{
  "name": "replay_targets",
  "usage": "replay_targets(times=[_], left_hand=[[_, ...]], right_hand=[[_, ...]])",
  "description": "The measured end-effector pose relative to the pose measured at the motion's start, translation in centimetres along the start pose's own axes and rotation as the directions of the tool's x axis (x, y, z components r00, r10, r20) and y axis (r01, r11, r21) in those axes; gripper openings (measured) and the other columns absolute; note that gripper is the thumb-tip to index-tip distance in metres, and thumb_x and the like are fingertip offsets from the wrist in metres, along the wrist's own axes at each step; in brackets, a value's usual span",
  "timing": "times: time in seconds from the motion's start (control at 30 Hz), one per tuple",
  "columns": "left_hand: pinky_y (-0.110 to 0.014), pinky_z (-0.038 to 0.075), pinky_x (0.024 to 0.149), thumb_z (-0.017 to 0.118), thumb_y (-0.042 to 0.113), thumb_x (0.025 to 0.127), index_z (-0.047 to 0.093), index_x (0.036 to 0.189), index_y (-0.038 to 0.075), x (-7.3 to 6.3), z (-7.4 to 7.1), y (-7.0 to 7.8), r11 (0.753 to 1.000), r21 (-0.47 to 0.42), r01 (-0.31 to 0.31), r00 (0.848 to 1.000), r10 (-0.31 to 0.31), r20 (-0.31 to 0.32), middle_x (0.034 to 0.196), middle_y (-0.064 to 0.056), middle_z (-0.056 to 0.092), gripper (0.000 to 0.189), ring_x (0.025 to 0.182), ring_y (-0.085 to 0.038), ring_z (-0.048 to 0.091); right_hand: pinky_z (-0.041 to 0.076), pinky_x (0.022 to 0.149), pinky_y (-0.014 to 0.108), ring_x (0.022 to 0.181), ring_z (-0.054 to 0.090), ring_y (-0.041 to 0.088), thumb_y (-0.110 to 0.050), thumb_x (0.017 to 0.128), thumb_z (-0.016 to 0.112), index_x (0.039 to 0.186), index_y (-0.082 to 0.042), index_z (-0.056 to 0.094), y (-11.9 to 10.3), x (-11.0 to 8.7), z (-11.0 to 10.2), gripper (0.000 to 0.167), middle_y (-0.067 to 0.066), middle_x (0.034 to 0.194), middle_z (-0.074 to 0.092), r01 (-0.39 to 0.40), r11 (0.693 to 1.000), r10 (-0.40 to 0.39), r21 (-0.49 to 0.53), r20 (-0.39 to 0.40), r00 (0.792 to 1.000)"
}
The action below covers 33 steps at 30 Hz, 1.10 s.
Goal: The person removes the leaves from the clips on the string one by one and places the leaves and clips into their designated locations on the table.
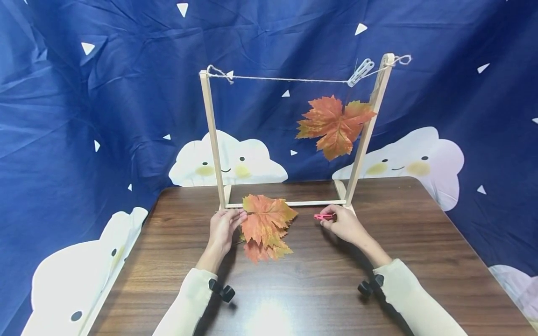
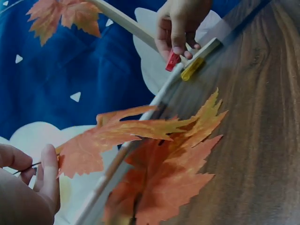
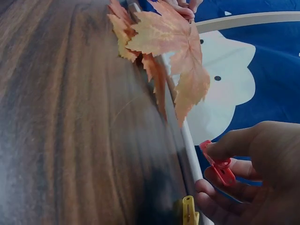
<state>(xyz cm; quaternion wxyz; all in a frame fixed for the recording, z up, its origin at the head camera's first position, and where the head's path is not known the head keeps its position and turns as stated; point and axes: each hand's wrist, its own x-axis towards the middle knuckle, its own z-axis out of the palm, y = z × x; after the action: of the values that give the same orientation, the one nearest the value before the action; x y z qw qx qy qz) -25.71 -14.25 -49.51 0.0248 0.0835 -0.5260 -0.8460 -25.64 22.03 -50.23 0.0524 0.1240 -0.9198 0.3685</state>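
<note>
My left hand [image 1: 225, 227] pinches the thin stem of an orange maple leaf [image 1: 269, 217], lifted a little above the table. Beneath it another maple leaf [image 1: 262, 251] lies on the tabletop. My right hand [image 1: 342, 225] holds a red clothespin [image 1: 322, 217] between thumb and fingers near the frame's right foot. In the right wrist view a yellow clothespin [image 3: 189, 209] lies on the table just below that hand. A third maple leaf [image 1: 336, 126] hangs at the right end of the string [image 1: 290, 79], under a pale clothespin [image 1: 360, 73].
A wooden frame [image 1: 213, 140] stands at the table's back, its two posts joined by a low crossbar [image 1: 315, 203] and the string on top. Behind is a blue cloth [image 1: 260, 42] with white clouds. The brown table [image 1: 302, 289] spreads in front.
</note>
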Motion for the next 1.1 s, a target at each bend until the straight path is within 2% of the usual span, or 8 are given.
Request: replay_targets(times=[0.3,0.6,0.83,1.0,1.1], left_hand=[[-0.031,0.066,0.087,0.054,-0.011,0.097,0.065,0.1,-0.011,-0.1,-0.6,-0.8,0.999,0.015,0.04,0.998,-0.039,-0.047,0.084,-0.011,0.077,0.011,0.085,-0.019,0.079],[-0.029,0.066,0.085,0.056,-0.011,0.097,0.063,0.1,-0.012,-0.5,-1.5,-1.4,0.995,0.098,0.022,0.998,-0.015,-0.067,0.086,-0.012,0.077,0.008,0.083,-0.016,0.078],[-0.027,0.066,0.077,0.062,-0.014,0.093,0.062,0.094,-0.006,-0.7,-2.0,-1.7,0.987,0.158,0.018,0.995,-0.002,-0.099,0.085,-0.012,0.079,0.008,0.073,-0.013,0.079],[-0.028,0.067,0.076,0.066,-0.012,0.091,0.067,0.101,-0.015,-0.7,-2.6,-1.7,0.96,0.279,0.032,0.996,-0.006,-0.091,0.092,-0.022,0.08,0.011,0.073,-0.014,0.078],[-0.028,0.067,0.075,0.068,-0.01,0.091,0.069,0.103,-0.017,-0.8,-3.0,-1.6,0.921,0.386,0.04,0.997,-0.011,-0.077,0.096,-0.026,0.079,0.014,0.074,-0.015,0.077]], right_hand=[[0.046,0.069,0.03,0.075,0.057,0.013,-0.009,0.088,0.08,0.104,-0.005,0.073,1.0,-0.2,0.2,0.018,0.005,0.088,0.068,-0.017,0.997,0.019,-0.074,0.018,1.0],[0.046,0.066,0.031,0.071,0.057,0.013,-0.012,0.087,0.08,0.102,-0.008,0.074,1.3,-0.4,0.9,0.017,0.002,0.083,0.067,-0.012,0.994,0.013,-0.107,0.014,1.0],[0.047,0.066,0.031,0.071,0.058,0.014,-0.014,0.087,0.081,0.102,-0.008,0.074,1.3,-0.3,0.9,0.018,0.003,0.084,0.067,-0.03,0.992,0.031,-0.124,0.008,0.999],[0.047,0.066,0.033,0.072,0.058,0.014,-0.013,0.087,0.081,0.102,-0.007,0.074,1.2,-0.3,0.9,0.017,0.004,0.084,0.067,-0.032,0.99,0.034,-0.136,0.012,0.999],[0.047,0.065,0.033,0.072,0.057,0.014,-0.014,0.088,0.081,0.103,-0.007,0.074,1.2,-0.3,0.9,0.018,0.004,0.084,0.067,-0.032,0.989,0.034,-0.144,0.012,0.999]])
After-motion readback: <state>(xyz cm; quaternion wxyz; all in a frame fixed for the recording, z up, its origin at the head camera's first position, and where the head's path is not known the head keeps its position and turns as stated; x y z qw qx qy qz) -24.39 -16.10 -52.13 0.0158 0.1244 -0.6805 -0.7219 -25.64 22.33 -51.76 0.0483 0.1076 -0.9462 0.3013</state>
